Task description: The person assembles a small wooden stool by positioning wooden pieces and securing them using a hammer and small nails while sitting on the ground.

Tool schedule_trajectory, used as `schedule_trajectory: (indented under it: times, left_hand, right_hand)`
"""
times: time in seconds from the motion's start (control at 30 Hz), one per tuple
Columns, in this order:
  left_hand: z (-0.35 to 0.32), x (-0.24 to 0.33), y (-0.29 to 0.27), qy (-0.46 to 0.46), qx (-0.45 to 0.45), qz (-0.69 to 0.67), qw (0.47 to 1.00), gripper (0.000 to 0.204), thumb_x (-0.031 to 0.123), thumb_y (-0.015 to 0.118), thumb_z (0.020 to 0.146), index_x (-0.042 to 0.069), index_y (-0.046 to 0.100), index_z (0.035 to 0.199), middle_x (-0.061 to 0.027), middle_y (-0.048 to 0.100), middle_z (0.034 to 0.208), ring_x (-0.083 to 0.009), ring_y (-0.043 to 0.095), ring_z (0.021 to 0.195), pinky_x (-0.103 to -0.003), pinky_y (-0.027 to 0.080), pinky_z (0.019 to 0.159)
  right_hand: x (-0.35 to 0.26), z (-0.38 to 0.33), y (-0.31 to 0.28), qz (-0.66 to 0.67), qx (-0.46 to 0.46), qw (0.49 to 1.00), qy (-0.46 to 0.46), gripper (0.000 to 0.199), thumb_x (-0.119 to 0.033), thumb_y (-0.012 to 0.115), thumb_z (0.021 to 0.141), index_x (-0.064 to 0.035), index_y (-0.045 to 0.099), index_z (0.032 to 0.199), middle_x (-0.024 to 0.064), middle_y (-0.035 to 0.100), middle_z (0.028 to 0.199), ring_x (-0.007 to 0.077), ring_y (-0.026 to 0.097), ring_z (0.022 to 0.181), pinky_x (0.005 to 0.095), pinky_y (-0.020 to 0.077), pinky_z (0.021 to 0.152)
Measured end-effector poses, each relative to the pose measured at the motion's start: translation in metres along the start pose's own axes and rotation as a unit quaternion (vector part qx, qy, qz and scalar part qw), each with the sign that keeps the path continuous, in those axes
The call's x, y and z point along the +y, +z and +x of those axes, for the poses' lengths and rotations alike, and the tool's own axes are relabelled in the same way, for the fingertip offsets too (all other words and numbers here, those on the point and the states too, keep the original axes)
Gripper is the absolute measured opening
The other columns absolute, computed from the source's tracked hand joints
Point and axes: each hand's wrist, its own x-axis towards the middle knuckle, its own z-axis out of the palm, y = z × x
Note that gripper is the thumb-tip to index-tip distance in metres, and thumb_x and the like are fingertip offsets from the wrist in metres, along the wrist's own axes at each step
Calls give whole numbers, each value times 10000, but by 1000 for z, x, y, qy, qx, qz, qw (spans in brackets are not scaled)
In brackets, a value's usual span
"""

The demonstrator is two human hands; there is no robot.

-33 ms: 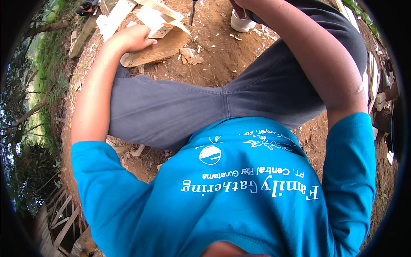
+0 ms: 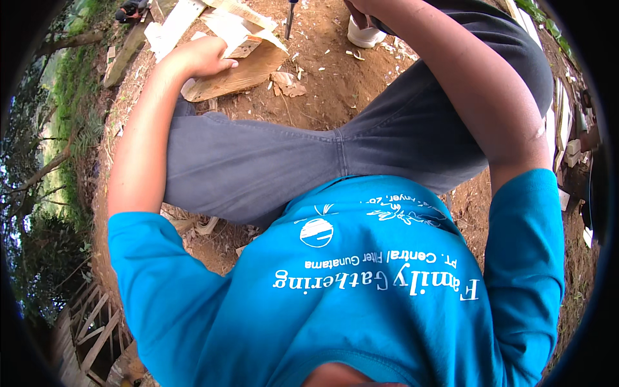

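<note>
left hand (image 2: 204, 57) is over a wooden slab (image 2: 240, 76).

A tan wooden slab (image 2: 255, 69) with a curved near edge lay on the brown soil (image 2: 329, 87), its exact tilt unclear. Pale, rough-edged wood pieces (image 2: 225, 24) lay over one another, overlapping its far side in view.

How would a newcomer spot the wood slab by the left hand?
Start at the gray trousers, then go up to the left hand. The wood slab shows below it and rightward, browner and with a rounder lower edge than the pale, angular pieces above.
</note>
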Motion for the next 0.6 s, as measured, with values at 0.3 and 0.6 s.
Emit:
schedule_trajectory:
  times: [0.3,0.6]
  left_hand:
    - [5,48,-47,4,298,-25,954,520,459,708,891,33,601,1171,-198,720,1016,-334,713,882,-434,554,785]
    - [86,85,-18,92,300,-389,866,692,-8,766,848,79,460,1461,-175,712,1195,-237,703,1056,-387,570,855]
  right_hand:
    - [46,4,11,35,55,998,22,388,-337,695,970,-43,597,1202,68,707,862,123,722,648,235,458,434]
    - [72,11,33,71,119,990,24,392,-370,673,984,-119,613,1279,51,725,864,106,711,623,238,451,418]
